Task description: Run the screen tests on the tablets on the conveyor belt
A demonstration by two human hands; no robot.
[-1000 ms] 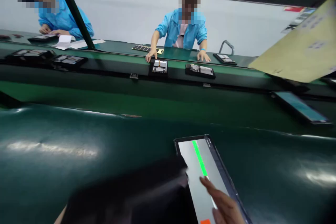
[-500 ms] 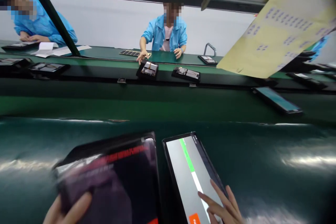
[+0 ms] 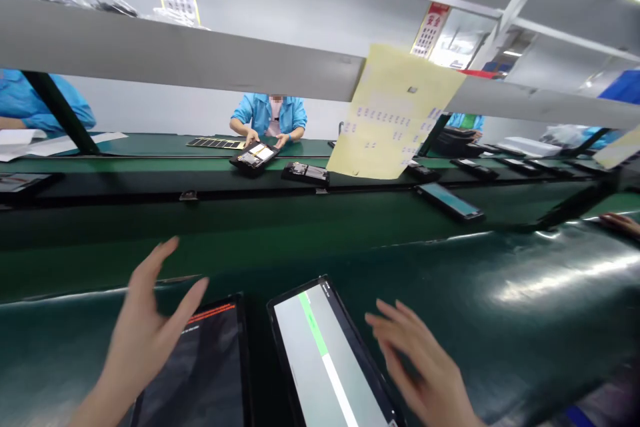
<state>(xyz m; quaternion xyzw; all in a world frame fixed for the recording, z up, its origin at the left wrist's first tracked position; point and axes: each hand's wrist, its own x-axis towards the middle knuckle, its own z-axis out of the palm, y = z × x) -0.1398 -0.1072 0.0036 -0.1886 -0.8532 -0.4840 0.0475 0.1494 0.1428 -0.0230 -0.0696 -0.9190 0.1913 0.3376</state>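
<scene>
Two tablets lie side by side on the dark green bench in front of me. The left tablet (image 3: pixel 210 367) has a dark screen with a line of red text along its top. A light grey screen with a green and white bar shows on the right tablet (image 3: pixel 305 347). My left hand (image 3: pixel 145 320) hovers over the left tablet's outer side, thumb and fingers apart, holding nothing. Just off the right edge of the other tablet is my right hand (image 3: pixel 420 360), fingers loosely bent and spread, also empty.
Beyond the bench runs a belt carrying opened devices (image 3: pixel 306 173). Another tablet (image 3: pixel 449 202) lies tilted near its edge. Across from me a co-worker in blue (image 3: pixel 270 117) handles an opened device (image 3: pixel 255 157). A yellow sheet (image 3: pixel 395 113) hangs from the shelf (image 3: pixel 200 53).
My left hand has let go of the left tablet, which now lies on the bench. My right hand has moved off the right tablet's screen. The view has tilted up and turned right.
</scene>
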